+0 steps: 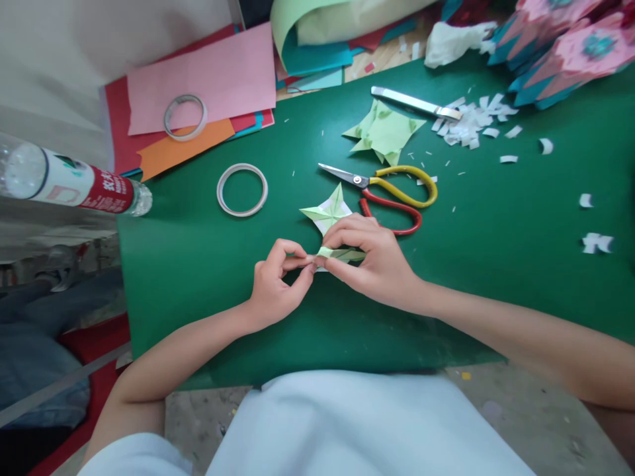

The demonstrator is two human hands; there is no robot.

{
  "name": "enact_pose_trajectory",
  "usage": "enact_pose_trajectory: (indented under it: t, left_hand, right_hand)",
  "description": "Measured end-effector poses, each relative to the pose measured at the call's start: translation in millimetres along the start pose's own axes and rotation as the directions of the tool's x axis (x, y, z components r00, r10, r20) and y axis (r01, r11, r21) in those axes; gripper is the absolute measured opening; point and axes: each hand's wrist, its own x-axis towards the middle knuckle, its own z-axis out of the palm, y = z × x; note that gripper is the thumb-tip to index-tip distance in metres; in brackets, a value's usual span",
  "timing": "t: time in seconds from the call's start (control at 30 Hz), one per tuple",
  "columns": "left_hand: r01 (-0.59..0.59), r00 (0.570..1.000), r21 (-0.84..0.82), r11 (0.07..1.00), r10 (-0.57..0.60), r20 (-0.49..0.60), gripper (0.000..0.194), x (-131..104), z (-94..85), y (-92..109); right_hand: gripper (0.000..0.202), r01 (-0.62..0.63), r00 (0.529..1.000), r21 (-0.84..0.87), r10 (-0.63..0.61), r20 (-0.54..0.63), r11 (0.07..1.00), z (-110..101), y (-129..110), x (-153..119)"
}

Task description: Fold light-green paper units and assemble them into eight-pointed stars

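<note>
The label (pixel 84 181) on the bottle (pixel 69 175) bears white characters (pixel 110 188) too blurred to read.

A green-topped table (pixel 496 251) stands on grey floor (pixel 198 416) near a pale wall (pixel 149 33).

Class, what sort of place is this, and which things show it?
Probably a papercraft workspace, though whether workshop or home is unclear: the folded green paper, scissors and stacked coloured sheets suggest it.

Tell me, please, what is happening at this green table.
Someone's right hand holds a small folded piece of light-green paper above the green table, and the left hand meets it at its left end. A star-shaped paper piece lies just beyond, partly hidden by the right hand. The scissors lie unheld.
</note>
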Motion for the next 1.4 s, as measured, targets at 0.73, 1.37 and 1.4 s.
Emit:
enact_pose_trajectory:
  t: [0.73, 1.37, 1.4]
  left_hand:
    - [0.104, 0.994, -0.334, 0.937, -0.105, 0.016, 0.027, 8, -1.8, 6]
    - [0.000, 0.993, -0.086, 0.996, -0.010, -0.119, 0.027, 14, -7.9, 5]
    - [-0.034, 0.994, 0.024, 0.999, 0.036, -0.107, 0.025, 15, -10.3, 5]
  right_hand:
    - [0.018, 0.057, 0.994, -0.036, -0.053, 0.098, 0.998, -7, 2, 1]
    - [0.019, 0.053, 0.998, -0.230, -0.046, 0.036, 0.972, -5, 3, -3]
    - [0.019, 0.082, 0.997, -0.285, -0.078, 0.025, 0.955, -6, 6, -2]
